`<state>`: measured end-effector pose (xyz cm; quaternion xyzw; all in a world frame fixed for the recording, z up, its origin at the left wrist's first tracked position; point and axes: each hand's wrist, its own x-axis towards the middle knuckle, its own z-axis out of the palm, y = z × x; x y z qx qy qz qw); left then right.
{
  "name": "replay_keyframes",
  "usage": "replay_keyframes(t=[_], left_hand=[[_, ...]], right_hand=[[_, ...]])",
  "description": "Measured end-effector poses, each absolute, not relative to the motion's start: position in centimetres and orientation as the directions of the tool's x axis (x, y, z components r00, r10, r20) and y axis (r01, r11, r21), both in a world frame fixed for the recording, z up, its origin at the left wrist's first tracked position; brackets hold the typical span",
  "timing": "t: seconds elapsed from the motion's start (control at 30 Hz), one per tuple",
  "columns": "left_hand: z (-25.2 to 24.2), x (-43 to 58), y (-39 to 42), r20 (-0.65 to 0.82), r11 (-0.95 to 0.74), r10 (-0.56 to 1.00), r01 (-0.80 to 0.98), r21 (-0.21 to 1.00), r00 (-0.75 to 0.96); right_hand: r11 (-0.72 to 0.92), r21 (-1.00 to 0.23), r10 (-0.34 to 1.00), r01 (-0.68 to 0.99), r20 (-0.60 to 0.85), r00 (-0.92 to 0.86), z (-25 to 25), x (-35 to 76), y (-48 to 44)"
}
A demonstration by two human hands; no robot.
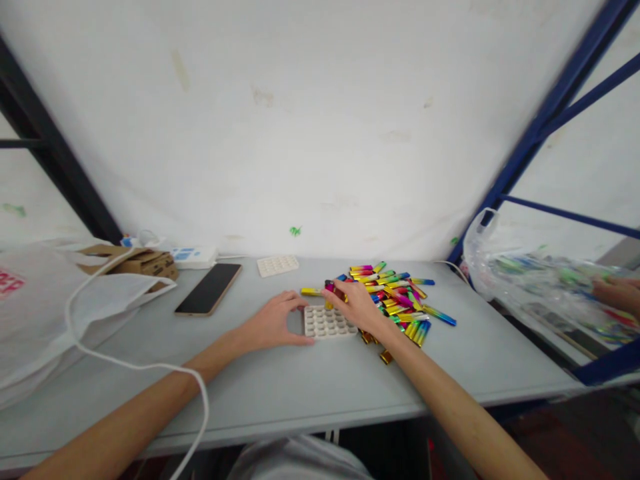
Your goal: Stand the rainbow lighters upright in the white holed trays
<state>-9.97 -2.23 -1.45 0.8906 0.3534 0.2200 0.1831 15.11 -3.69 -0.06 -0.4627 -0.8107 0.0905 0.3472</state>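
A white tray with rows of round holes [325,322] lies on the grey table [310,380]. My left hand [274,322] rests against the tray's left edge, thumb and fingers curled round its corner. My right hand [356,305] reaches over the tray's far right corner, its fingers pinched on a small dark red piece [330,287]. A heap of shiny rainbow-coloured sticks [395,299] lies just right of the tray; one yellow stick [311,291] lies behind it.
A second small white tray [278,265], a dark phone [209,289], a white power strip [194,255] and a cardboard box [135,261] stand at the back left. A white bag [45,313] is at left, a clear plastic bag [530,280] at right, beside another person's hand [620,293].
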Motion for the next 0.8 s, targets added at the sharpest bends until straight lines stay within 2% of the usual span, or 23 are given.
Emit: replay_keyframes(t=[0.1, 0.27, 0.4, 0.57, 0.8], left_hand=[[-1.4, -9.9, -2.1, 0.239, -0.656, 0.732, 0.566, 0.499, 0.637], [-1.6, -9.7, -2.0, 0.229, -0.629, 0.753, 0.574, 0.524, 0.617], [-2.0, -9.7, -1.9, 0.257, -0.637, 0.752, 0.569, 0.52, 0.607], [-2.3, -9.7, -1.7, 0.248, -0.631, 0.755, 0.569, 0.527, 0.607], [-2.2, -9.9, -1.3, 0.253, -0.638, 0.745, 0.547, 0.542, 0.618]], right_hand=[[0.583, -0.504, 0.807, 0.638, 0.449, -0.383, -0.2, 14.8, -3.8], [0.642, -0.485, 0.766, 0.594, 0.394, -0.507, -0.9, 14.1, -3.5], [0.663, -0.475, 0.748, 0.579, 0.391, -0.536, -0.9, 14.0, -2.9], [0.694, -0.413, 0.719, 0.589, 0.366, -0.59, -0.6, 13.9, -2.4], [0.668, -0.294, 0.74, 0.683, 0.356, -0.57, -1.9, 13.1, -1.8]])
